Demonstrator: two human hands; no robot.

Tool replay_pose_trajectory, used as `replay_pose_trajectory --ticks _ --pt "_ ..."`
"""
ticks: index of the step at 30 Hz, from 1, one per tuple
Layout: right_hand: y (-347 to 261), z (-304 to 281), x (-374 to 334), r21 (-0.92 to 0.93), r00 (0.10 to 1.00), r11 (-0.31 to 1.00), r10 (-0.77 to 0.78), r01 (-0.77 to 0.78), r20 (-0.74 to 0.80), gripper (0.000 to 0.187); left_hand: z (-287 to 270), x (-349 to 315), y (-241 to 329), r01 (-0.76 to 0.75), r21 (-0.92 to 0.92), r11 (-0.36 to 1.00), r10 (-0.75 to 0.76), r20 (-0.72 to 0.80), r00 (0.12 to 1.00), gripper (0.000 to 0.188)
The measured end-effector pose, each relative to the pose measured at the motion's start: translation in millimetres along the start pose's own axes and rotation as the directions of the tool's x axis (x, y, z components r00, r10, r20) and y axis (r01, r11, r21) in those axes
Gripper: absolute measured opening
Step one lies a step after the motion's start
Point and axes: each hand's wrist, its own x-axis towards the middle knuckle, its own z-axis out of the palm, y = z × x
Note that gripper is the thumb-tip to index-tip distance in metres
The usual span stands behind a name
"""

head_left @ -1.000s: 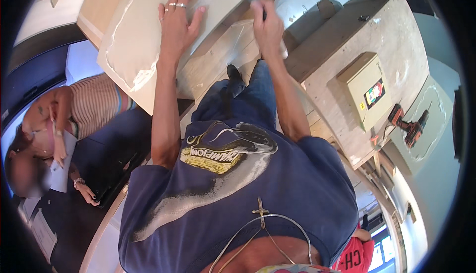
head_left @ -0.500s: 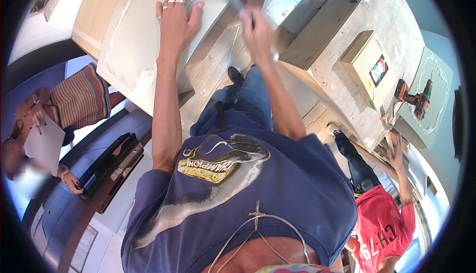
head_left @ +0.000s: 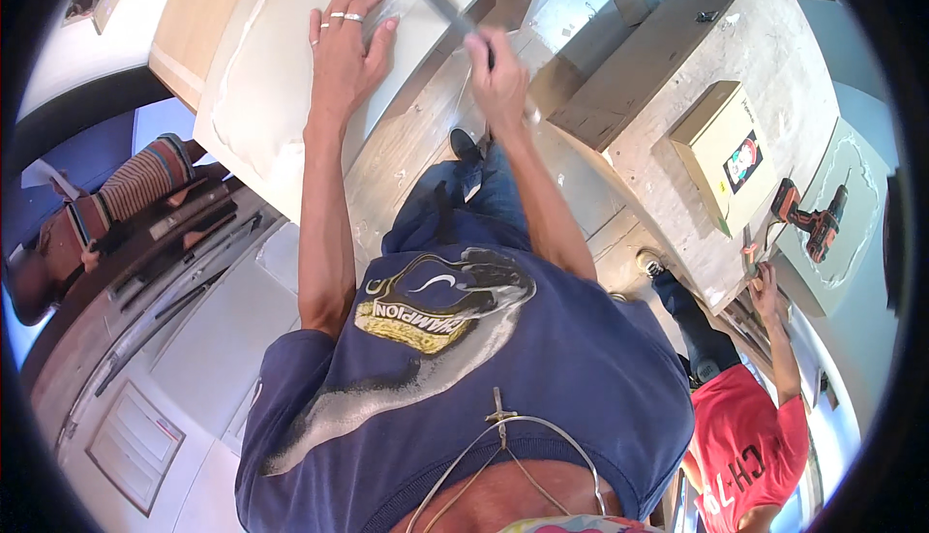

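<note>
My left hand [head_left: 344,59] lies flat on a pale board [head_left: 281,68], fingers stretched out and several rings on them. A whitish line of dried glue or filler [head_left: 237,49] runs along the board. To its right, my right hand [head_left: 498,83] is closed round a long, flat, grey file-like tool [head_left: 440,2], blurred by motion. The tool's far end reaches over the board's right side; its pale near end shows below my fist. Whether the tool touches the board I cannot tell.
At right stands a worn wooden bench [head_left: 677,49] with a cardboard box [head_left: 721,155] and an orange-black cordless drill [head_left: 813,213] beside it. A person in a red shirt [head_left: 750,436] works at lower right. Another person in striped clothing [head_left: 145,184] is at left.
The tool and my right hand have shifted slightly downward. My left hand stays flat on the board. The person at left has turned, and the red-shirted person's hand has moved lower.
</note>
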Motion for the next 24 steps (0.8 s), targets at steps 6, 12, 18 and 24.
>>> replay_pose_trajectory --ticks 6,12,18,24 --pt "-4.6 -11.7 -16.4 -0.049 0.998 0.998 -0.038 0.040 0.059 0.024 -11.7 -8.4 -16.3 0.018 -0.020 1.000 -0.019 -0.027 0.999 0.036" --pt "-19.2 4.7 5.9 -0.053 1.000 0.998 -0.016 0.015 -0.019 0.022 -36.8 -8.5 -43.0 -0.016 -0.024 1.000 0.016 0.008 1.000 0.036" --pt "-10.9 21.6 -46.3 0.263 0.962 0.936 0.263 -0.235 -0.075 0.031 -66.5 4.6 -105.7 -0.057 0.018 0.998 0.057 -0.030 0.998 0.035" --pt "-23.9 57.4 -31.7 0.411 0.864 0.881 0.382 -0.233 -0.328 0.039 -99.5 3.1 -159.5 -0.018 -0.067 0.998 0.012 -0.090 0.996 0.035"
